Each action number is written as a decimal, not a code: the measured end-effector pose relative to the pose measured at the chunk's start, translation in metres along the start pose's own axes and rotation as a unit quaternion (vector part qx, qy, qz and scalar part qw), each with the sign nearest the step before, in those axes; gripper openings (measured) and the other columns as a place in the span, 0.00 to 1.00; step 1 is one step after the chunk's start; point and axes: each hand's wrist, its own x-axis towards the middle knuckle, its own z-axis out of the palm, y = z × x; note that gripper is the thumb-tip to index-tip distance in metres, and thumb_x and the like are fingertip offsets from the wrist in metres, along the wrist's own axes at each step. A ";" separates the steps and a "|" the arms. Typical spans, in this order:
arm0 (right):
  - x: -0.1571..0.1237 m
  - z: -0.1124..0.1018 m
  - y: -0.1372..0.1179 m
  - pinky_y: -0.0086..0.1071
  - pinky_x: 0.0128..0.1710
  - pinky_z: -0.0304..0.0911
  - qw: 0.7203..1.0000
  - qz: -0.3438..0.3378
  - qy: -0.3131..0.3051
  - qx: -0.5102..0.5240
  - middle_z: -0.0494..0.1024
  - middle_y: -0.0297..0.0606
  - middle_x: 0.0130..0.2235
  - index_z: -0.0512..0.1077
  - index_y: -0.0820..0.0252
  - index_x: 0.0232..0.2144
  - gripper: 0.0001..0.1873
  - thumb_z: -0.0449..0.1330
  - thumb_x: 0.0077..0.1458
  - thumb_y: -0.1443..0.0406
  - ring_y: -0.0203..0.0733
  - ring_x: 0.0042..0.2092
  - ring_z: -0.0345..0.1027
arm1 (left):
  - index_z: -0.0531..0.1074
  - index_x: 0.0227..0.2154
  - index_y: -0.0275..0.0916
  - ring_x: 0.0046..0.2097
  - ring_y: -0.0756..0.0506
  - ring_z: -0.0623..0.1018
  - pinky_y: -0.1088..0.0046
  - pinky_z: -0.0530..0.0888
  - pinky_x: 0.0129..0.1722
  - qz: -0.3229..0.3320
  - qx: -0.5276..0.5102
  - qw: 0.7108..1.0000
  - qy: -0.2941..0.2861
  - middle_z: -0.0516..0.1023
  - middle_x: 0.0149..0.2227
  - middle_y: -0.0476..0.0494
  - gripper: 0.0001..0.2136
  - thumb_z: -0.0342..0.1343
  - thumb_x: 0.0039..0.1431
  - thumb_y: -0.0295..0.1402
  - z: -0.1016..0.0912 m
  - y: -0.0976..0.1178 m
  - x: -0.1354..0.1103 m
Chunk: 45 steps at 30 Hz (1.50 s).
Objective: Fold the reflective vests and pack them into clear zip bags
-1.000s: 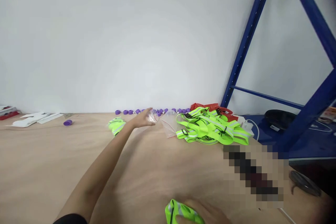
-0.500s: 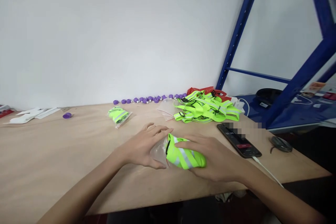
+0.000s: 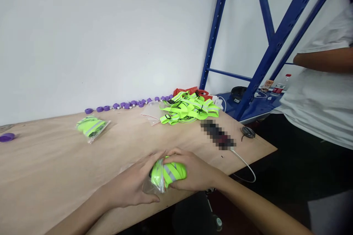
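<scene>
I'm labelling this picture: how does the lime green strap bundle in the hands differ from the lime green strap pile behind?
The lime green fabric strap bundle is compactly wrapped; the lime green fabric strap pile is a larger, loose tangle. The bundle sits between the left hand and right hand, partly inside a clear plastic bag; the pile lies unbagged on the brown wooden table. Both have silver stripes.

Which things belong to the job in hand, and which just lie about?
Apparently in the job:
- folded neon strap, in right hand
- clear bag around its end, at left hand
- bagged strap
- loose straps
- flat bag

Apparently lying about:
- purple pieces
- red plastic
- dark oval object
- bottle
</scene>
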 end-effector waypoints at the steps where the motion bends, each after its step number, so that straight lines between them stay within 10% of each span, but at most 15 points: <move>1: 0.000 0.001 0.000 0.35 0.55 0.63 1.000 -0.001 0.006 0.018 0.73 0.39 0.52 0.75 0.54 0.51 0.29 0.71 0.44 0.61 0.44 0.52 0.69 | 0.50 0.67 0.45 0.65 0.34 0.66 0.54 0.67 0.61 0.012 0.020 1.000 0.008 0.61 0.67 0.34 0.43 0.67 0.52 0.39 -0.001 0.002 0.001; 8: 0.003 0.000 -0.009 0.28 0.41 0.61 0.987 0.096 0.061 0.114 0.76 0.31 0.41 0.71 0.55 0.45 0.27 0.72 0.41 0.64 0.38 0.42 0.68 | 0.62 0.60 0.47 0.60 0.38 0.72 0.55 0.64 0.63 0.070 0.181 0.979 0.060 0.73 0.59 0.40 0.23 0.57 0.64 0.39 -0.010 0.016 0.004; 16: 0.022 -0.016 -0.008 0.24 0.29 0.55 0.955 0.223 -0.004 0.195 0.68 0.28 0.32 0.63 0.58 0.35 0.19 0.68 0.48 0.57 0.33 0.33 0.61 | 0.68 0.54 0.45 0.52 0.37 0.76 0.62 0.74 0.49 -0.053 0.046 0.997 0.031 0.76 0.54 0.41 0.24 0.64 0.55 0.39 -0.001 0.041 0.027; 21: 0.021 -0.048 -0.012 0.31 0.40 0.66 0.962 0.103 0.034 0.251 0.70 0.39 0.47 0.63 0.58 0.50 0.35 0.61 0.51 0.40 0.39 0.42 0.68 | 0.73 0.45 0.39 0.44 0.36 0.79 0.62 0.74 0.43 -0.136 -0.080 0.983 0.090 0.80 0.43 0.42 0.18 0.63 0.56 0.43 -0.011 0.039 0.040; 27: 0.017 -0.050 -0.018 0.40 0.58 0.62 0.974 -0.005 0.195 0.116 0.72 0.42 0.56 0.67 0.56 0.55 0.29 0.68 0.52 0.61 0.47 0.58 0.66 | 0.62 0.60 0.41 0.57 0.36 0.72 0.59 0.71 0.55 -0.082 -0.322 0.935 0.126 0.73 0.57 0.39 0.29 0.61 0.59 0.44 -0.015 0.040 0.038; 33: 0.021 -0.052 -0.022 0.41 0.56 0.66 0.983 -0.004 0.130 0.132 0.74 0.43 0.56 0.70 0.57 0.56 0.26 0.66 0.54 0.63 0.47 0.55 0.70 | 0.67 0.56 0.39 0.55 0.36 0.74 0.57 0.71 0.55 -0.067 -0.394 0.917 0.006 0.76 0.53 0.38 0.30 0.68 0.52 0.39 -0.013 0.031 0.031; 45: 0.013 -0.060 -0.043 0.31 0.44 0.67 0.998 0.039 0.036 0.037 0.77 0.36 0.48 0.69 0.56 0.49 0.22 0.68 0.52 0.63 0.40 0.45 0.72 | 0.60 0.60 0.40 0.53 0.37 0.78 0.62 0.76 0.49 -0.071 -0.459 0.865 0.190 0.77 0.54 0.37 0.33 0.67 0.54 0.38 0.005 0.051 0.034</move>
